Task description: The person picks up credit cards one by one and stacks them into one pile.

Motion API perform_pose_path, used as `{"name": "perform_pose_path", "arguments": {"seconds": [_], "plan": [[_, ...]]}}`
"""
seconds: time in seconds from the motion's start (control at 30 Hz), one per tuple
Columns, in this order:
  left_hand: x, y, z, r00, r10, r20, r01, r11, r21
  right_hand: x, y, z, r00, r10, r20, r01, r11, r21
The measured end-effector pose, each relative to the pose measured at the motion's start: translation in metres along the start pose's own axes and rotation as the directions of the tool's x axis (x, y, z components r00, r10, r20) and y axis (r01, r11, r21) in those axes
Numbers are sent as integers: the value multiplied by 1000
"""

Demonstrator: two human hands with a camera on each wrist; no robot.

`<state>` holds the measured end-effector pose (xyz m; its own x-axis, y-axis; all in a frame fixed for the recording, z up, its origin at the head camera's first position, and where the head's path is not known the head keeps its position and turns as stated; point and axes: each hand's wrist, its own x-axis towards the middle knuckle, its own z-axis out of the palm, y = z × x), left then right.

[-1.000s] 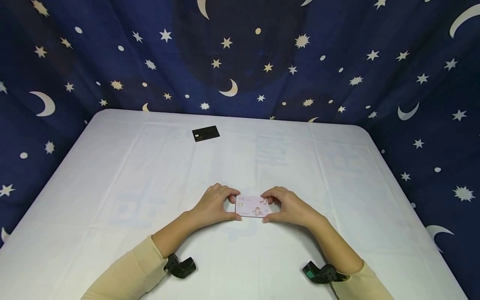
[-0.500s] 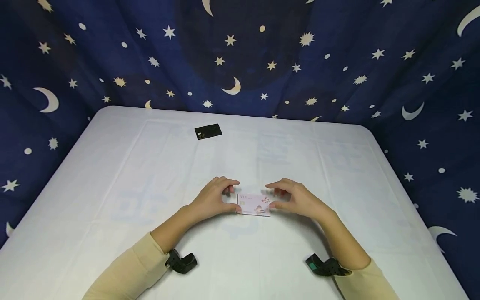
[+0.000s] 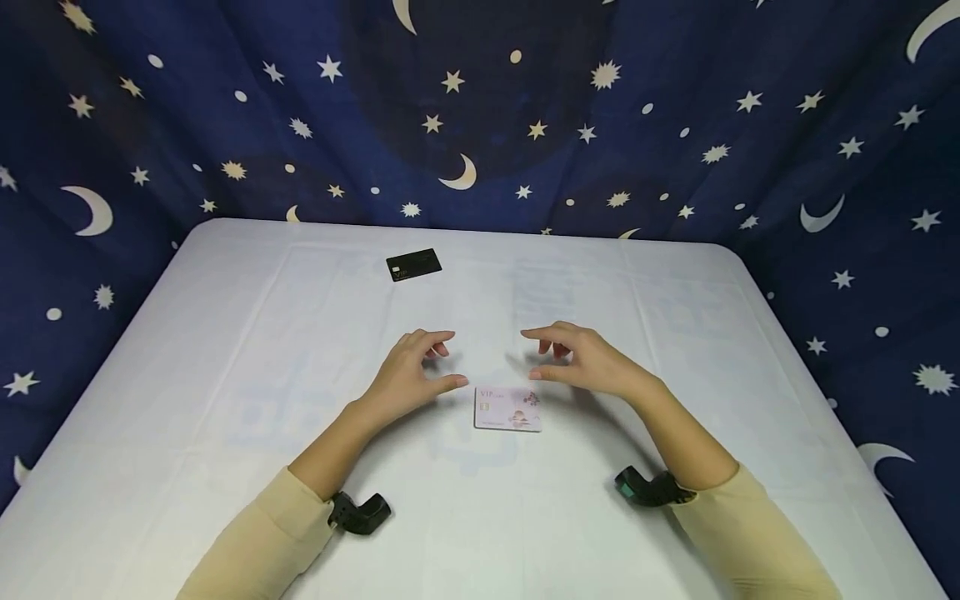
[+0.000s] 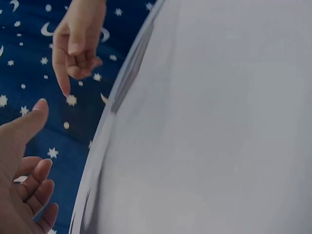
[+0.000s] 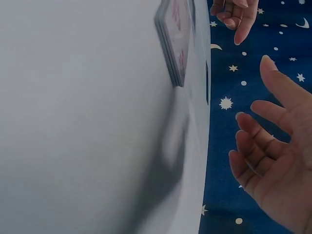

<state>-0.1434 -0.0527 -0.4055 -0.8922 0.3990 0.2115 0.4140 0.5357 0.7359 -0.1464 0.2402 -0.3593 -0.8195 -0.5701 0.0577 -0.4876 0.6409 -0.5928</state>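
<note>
A pale pink VIP card [image 3: 507,409] with a floral print lies flat on the white table, at the front middle in the head view. In the right wrist view its edge shows layers, like a small stack of cards [image 5: 174,41]. My left hand [image 3: 408,371] hovers just beyond its left corner, thumb and fingers apart and holding nothing. On the other side my right hand [image 3: 588,358] is raised over the table past the card's right corner, fingers loosely bent and nothing between them. Both hands are apart from the card.
A black VIP card [image 3: 414,265] lies near the table's far edge, left of middle. Behind the white-covered table [image 3: 225,375] hangs a dark blue curtain [image 3: 480,100] with stars and moons. Each forearm wears a black camera mount [image 3: 360,513].
Both hands have let go of the pink card stack, lifted and drawn away from it toward the far side. The stack stays on the table, and the black card has not moved.
</note>
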Motion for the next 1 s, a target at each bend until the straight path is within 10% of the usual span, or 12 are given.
{"name": "perform_pose_path", "arguments": {"seconds": [0.43, 1.0], "plan": [[24, -16, -31, 999, -31, 8, 29, 980, 198, 51, -6, -16, 999, -3, 48, 3, 1000, 2], [56, -56, -60, 976, -215, -34, 215, 928, 305, 128, -5, -16, 983, 82, 165, -58, 987, -147]]}}
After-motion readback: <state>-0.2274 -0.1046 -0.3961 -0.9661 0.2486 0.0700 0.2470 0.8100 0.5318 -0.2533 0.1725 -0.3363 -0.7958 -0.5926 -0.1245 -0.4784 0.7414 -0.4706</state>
